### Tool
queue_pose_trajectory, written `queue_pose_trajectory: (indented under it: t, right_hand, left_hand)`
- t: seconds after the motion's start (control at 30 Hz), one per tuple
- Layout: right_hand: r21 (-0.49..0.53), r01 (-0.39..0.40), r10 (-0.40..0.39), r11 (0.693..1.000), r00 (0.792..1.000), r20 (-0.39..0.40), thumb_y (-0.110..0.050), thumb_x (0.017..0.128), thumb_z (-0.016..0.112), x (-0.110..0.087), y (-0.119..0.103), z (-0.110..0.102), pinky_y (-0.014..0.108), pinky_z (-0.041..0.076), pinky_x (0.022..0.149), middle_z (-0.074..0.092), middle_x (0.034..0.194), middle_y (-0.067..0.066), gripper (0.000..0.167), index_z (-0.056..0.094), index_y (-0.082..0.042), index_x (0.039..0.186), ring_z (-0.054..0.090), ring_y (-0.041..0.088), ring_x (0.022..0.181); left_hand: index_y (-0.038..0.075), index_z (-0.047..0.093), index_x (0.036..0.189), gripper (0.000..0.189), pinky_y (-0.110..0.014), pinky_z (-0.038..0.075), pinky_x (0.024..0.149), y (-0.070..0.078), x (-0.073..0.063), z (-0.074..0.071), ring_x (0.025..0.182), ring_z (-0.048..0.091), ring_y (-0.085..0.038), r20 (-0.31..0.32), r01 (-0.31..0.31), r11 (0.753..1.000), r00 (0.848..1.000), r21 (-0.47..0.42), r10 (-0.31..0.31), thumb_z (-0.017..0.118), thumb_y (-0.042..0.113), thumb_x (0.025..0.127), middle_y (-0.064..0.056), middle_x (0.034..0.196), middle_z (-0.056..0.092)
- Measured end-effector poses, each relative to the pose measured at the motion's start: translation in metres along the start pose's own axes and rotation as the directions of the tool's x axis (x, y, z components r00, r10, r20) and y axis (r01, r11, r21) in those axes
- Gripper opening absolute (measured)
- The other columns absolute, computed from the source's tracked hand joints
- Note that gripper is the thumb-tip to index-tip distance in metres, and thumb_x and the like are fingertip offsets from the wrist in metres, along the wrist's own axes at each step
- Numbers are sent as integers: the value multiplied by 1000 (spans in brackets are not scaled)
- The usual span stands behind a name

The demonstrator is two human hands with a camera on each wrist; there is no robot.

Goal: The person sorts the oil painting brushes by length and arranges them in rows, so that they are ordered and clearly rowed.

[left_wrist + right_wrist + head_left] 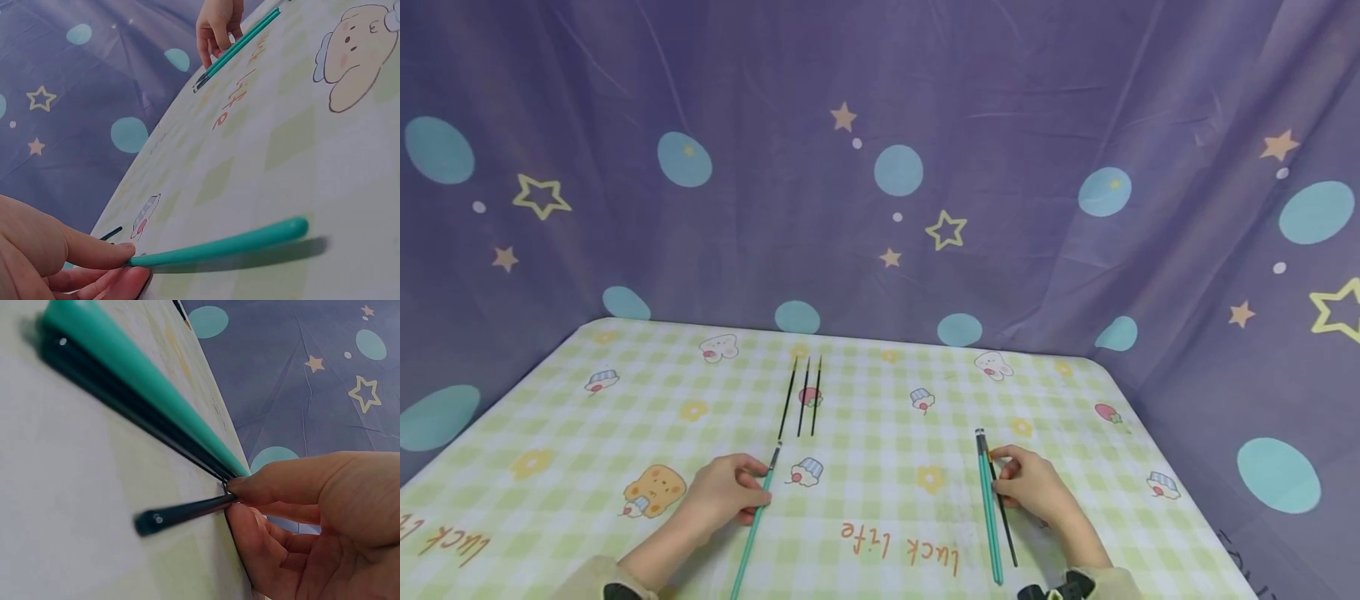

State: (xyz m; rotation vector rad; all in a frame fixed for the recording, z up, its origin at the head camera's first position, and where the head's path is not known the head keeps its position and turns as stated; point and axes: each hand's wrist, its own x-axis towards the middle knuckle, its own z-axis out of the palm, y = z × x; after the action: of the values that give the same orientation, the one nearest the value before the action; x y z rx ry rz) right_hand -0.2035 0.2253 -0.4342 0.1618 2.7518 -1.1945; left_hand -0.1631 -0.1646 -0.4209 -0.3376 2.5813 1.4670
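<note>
My left hand (727,492) pinches a teal-handled paintbrush (749,542) between thumb and fingers at the left front of the table. Its handle end points toward me, and in the left wrist view the teal handle (231,245) stands slightly off the cloth. On the right, my right hand (1030,482) pinches a thin black paintbrush (1006,527) between thumb and forefinger. Right beside it lie teal-handled paintbrushes (988,508) close together. In the right wrist view, the black handle (187,512) angles away from the teal one (147,387).
Several thin black paintbrushes (801,400) lie lengthwise beyond my left hand, their tips toward the back. A green-checked tablecloth (880,467) with cartoon prints covers the table. Behind the table hangs a purple curtain (775,208) with stars and blue spots.
</note>
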Motion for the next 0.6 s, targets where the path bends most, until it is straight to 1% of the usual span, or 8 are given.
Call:
queue_pose_trajectory:
  t: [0.2, 0.4, 0.6]
  right_hand:
    - [-2, 13, -13, 1000, 1000, -4, -1, 73, 67, 0, -1, -1, 25, 48, 48, 53, 73, 4, 43, 58, -4, 115, 51, 13, 53]
    - [-5, 11, -11, 1000, 1000, -4, -1, 73, 67, 0, 0, 0, 25, 47, 47, 53, 73, 4, 44, 58, -4, 116, 51, 13, 53]
    - [-2, 5, -5, 1000, 1000, -4, -2, 73, 67, -1, 0, 0, 25, 47, 47, 53, 72, 4, 43, 58, -5, 115, 50, 13, 52]
  left_hand:
    - [-1, 61, 97, 29, -28, 51, 47, 0, 1, -1, 50, 56, -14, -14, 3, 1000, 1000, 20, -2, 71, -1, 69, -6, 70, 58]
    - [-1, 60, 95, 28, -28, 52, 48, 1, 0, -1, 51, 57, -14, -13, 20, 1000, 1000, 13, -20, 70, -1, 69, -7, 70, 58]
    - [-1, 61, 94, 27, -27, 51, 48, 1, 1, -2, 50, 57, -14, -29, 13, 999, 1000, 42, -12, 70, 1, 69, -6, 69, 59]
